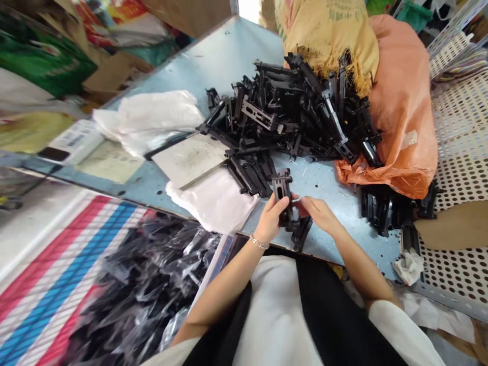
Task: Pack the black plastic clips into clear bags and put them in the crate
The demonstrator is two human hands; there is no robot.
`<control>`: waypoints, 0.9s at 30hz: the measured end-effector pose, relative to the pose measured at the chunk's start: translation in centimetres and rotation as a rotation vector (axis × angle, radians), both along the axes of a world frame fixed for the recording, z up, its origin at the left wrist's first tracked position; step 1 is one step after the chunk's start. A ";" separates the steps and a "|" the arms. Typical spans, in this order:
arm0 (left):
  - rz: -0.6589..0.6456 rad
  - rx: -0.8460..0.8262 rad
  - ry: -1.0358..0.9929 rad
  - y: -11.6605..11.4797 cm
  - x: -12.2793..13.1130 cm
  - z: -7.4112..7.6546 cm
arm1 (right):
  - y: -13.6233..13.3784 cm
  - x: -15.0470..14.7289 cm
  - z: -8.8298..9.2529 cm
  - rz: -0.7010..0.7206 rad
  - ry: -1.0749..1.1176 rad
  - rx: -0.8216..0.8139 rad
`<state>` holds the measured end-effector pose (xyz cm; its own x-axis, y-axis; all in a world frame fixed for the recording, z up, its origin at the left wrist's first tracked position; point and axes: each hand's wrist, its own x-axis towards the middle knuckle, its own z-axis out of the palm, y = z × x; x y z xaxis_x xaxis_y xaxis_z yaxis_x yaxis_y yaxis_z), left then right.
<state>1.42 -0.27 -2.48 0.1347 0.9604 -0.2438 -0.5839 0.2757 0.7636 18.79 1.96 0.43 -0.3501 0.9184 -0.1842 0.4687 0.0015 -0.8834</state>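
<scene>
My left hand [270, 217] is closed around a black slotted bracket-like part [282, 189], held upright over the table's front edge, thumb across its face. My right hand [319, 213] is beside the part's right side, its fingers curled together; whatever they hold, if anything, is too small to make out. Just below the hands, another black part [302, 233] lies at the table edge. A short row of similar parts [249, 173] lies just beyond my left hand. Behind it rises a large heap of black parts [274, 101].
An orange sack [404, 101] and a yellow sack [331, 30] stand behind the heap. White plastic bags [213, 201] and a flat board [190, 158] lie to the left on the blue table [320, 178]. Below left, a striped bag [87, 244] holds several plastic-wrapped dark pieces [152, 284].
</scene>
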 end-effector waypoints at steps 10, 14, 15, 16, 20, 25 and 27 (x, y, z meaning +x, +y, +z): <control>-0.123 -0.071 0.204 -2.5 -1.0 1.8 | 2.0 -1.6 2.0 0.118 -0.278 0.448; 0.004 -0.079 0.267 -1.8 -1.5 1.6 | -1.1 -2.0 1.3 0.227 -0.198 0.258; 0.016 -0.086 0.273 -1.7 -1.6 1.7 | -2.3 -2.1 0.9 0.287 -0.236 0.321; 0.006 -0.091 0.275 -1.5 -1.6 1.7 | -3.5 -2.2 0.5 0.343 -0.282 0.405; -0.059 -0.081 0.284 -1.4 -0.8 0.6 | -6.3 -1.9 -0.2 0.395 -0.413 0.558; 0.062 0.087 0.593 -1.4 0.5 -4.3 | -2.5 -1.8 2.4 0.319 -0.431 0.332; 0.045 0.193 0.690 -1.2 1.4 -6.0 | 0.0 -3.9 3.1 0.245 -0.457 0.352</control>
